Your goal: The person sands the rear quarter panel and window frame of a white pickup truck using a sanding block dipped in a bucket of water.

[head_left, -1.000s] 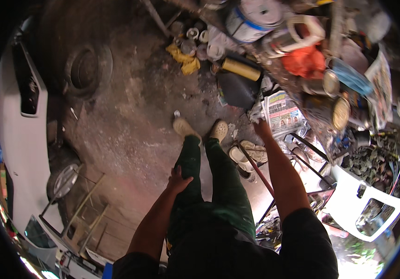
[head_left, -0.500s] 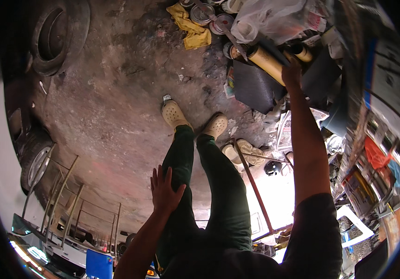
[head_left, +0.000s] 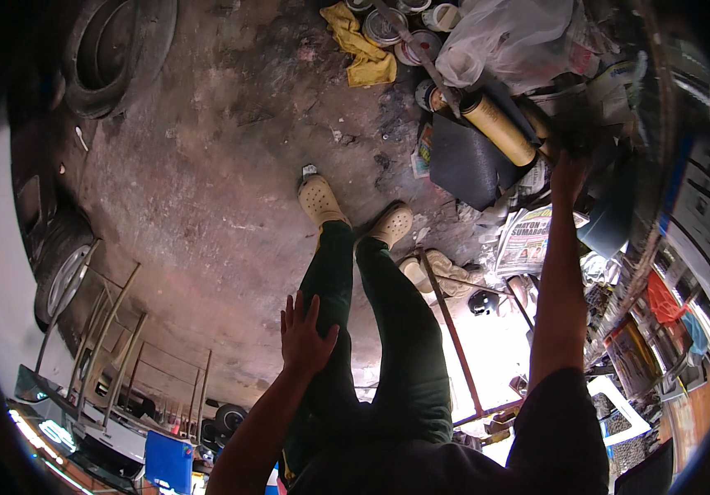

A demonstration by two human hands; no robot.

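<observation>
My left hand [head_left: 307, 340] rests on my left leg in dark green trousers, its fingers spread and nothing in it. Stretched far forward to the right, my right hand [head_left: 570, 173] is among the clutter, beside dark sheet-like material. Shadow hides its fingers, so I cannot see whether they grip anything. Just left of it lies a gold cylinder [head_left: 499, 130] on a black sheet [head_left: 458, 161]. A white translucent plastic bag [head_left: 508, 41] sits beyond the cylinder. Folded newspaper [head_left: 527, 239] lies below the black sheet.
Round cans [head_left: 382, 27] and a yellow cloth [head_left: 363, 49] lie ahead on the stained concrete floor [head_left: 223, 165]. A rusty metal bar [head_left: 452, 334] slants at my right. Tyres [head_left: 99, 58] and metal rails [head_left: 115, 338] stand at left. Shelving with mixed goods lines the right.
My right hand has moved right, away from the gold cylinder, uncovering its near end. The dark material by that hand has shifted. My left hand stays on my leg; the whole view shifted slightly.
</observation>
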